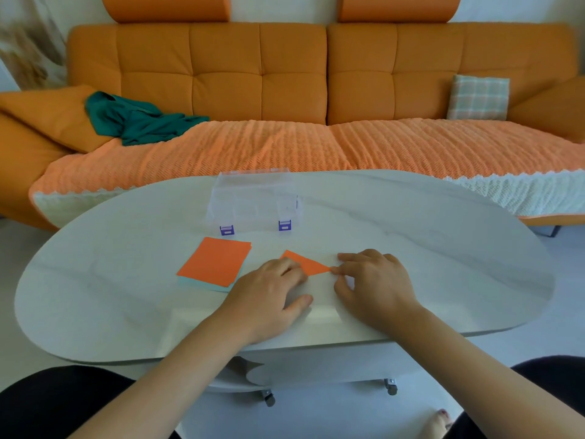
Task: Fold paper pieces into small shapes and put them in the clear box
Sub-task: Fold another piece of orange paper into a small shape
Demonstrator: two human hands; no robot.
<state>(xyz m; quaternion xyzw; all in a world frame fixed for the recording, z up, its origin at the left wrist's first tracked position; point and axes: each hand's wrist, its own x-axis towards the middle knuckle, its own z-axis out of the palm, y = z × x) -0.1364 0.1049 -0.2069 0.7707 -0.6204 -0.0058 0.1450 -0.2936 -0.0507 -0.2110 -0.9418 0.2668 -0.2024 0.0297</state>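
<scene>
Black trousers [47, 403] (2 knees showing), bare forearms [177, 369]

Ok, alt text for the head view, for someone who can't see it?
Two bare hands fold an orange paper triangle on a white oval table: the left hand presses it flat, the right hand pinches its tip. A stack of orange-topped paper lies to the left, a clear plastic box with purple latches behind.
</scene>
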